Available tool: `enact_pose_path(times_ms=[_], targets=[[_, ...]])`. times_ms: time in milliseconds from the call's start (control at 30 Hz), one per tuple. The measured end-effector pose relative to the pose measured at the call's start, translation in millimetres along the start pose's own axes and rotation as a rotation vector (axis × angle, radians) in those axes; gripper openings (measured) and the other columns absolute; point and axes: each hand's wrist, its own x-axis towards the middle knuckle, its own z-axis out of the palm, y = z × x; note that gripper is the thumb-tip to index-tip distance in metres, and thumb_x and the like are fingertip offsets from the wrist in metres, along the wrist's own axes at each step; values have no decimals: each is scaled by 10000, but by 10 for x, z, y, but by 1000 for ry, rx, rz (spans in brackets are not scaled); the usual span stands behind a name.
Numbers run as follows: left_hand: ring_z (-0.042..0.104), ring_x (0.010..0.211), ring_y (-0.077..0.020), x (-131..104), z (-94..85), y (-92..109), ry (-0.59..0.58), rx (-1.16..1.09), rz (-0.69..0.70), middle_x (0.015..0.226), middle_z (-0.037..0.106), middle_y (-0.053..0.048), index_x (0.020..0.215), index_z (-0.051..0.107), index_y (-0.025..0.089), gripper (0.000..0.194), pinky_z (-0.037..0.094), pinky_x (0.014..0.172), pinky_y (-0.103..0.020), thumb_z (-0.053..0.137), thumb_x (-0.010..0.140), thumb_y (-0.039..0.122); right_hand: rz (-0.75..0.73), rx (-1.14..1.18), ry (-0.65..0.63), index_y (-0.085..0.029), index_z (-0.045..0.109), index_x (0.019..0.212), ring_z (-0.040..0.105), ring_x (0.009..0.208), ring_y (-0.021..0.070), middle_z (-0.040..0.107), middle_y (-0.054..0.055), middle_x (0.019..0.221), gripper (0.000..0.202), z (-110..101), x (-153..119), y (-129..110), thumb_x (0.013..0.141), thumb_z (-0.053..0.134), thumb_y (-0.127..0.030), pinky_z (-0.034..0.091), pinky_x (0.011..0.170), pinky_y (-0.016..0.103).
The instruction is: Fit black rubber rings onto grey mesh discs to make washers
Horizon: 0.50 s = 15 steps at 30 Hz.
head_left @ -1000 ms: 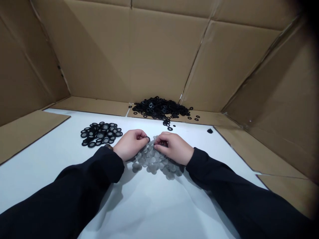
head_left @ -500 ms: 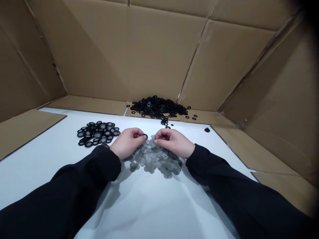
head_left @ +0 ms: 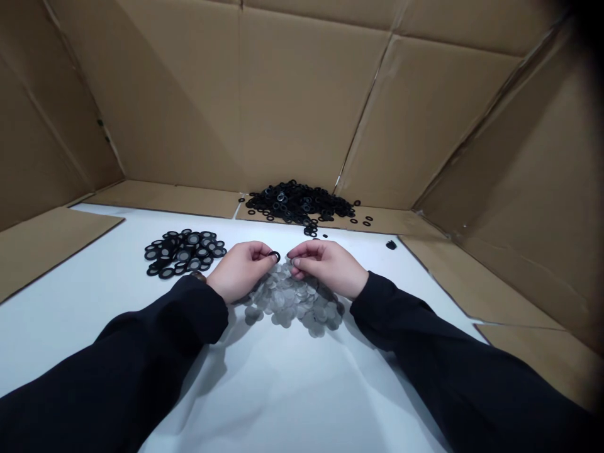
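Note:
Between thumb and fingers my left hand (head_left: 243, 269) pinches a black rubber ring (head_left: 276, 256), its open hole facing up toward me. My right hand (head_left: 328, 265) is closed in a pinch close by on the right, with a small grey mesh disc (head_left: 290, 260) at its fingertips, partly covered by the fingers. Beneath both hands spreads a pile of thin grey discs (head_left: 287, 299) on the white table. Left of my left hand lies a heap of black rings with grey discs in their centres (head_left: 184, 253).
A large heap of plain black rings (head_left: 297, 202) lies against the back cardboard wall (head_left: 306, 107), with several strays around it. A small black piece (head_left: 391, 245) sits at the right. Cardboard strips (head_left: 443, 270) edge the white table (head_left: 283, 390).
My right hand has raised its fingertips slightly off the disc pile and come nearer the ring. The ring in my left hand has tilted so its hole shows more.

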Motion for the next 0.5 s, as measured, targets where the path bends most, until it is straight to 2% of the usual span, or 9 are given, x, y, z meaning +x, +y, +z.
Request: enact_pose_path(times_ms=[100, 200, 300, 400, 500], targets=[[425, 487, -90, 3, 8, -7, -20, -17, 3, 600, 531, 29, 820, 628, 154, 285, 304, 457, -213, 614, 792, 437, 1, 71, 49, -159, 675, 879, 712, 732, 153, 720, 30, 753, 136, 65, -32, -54, 758, 647, -102, 592, 784, 314], [419, 495, -91, 1, 20, -2, -47, -42, -9, 612, 541, 25, 834, 637, 151, 291, 305, 463, -213, 606, 793, 438, -6, 120, 87, -166, 664, 847, 717, 738, 167, 703, 27, 739, 110, 136, -69, -112, 752, 663, -110, 605, 789, 327], [451, 523, -98, -4, 29, 16, -81, -50, -11, 656, 585, 7, 846, 650, 150, 278, 333, 489, -216, 593, 794, 416, -24, 148, 116, -184, 615, 860, 706, 692, 171, 665, 4, 706, 174, 182, -84, -127, 721, 711, -141, 606, 676, 306], [480, 558, -110, -17, 36, 48, -95, -28, 9, 690, 610, -2, 834, 657, 155, 250, 355, 517, -221, 584, 794, 391, -32, 92, 152, -187, 570, 840, 679, 627, 156, 635, -11, 683, 229, 197, -81, -104, 693, 744, -170, 541, 525, 251], [481, 585, -116, -37, 42, 89, -87, 5, 28, 703, 610, -5, 823, 655, 154, 243, 357, 530, -223, 580, 800, 384, -32, 32, 164, -182, 552, 830, 648, 566, 133, 622, -19, 672, 258, 199, -75, -82, 680, 762, -194, 478, 466, 223]])
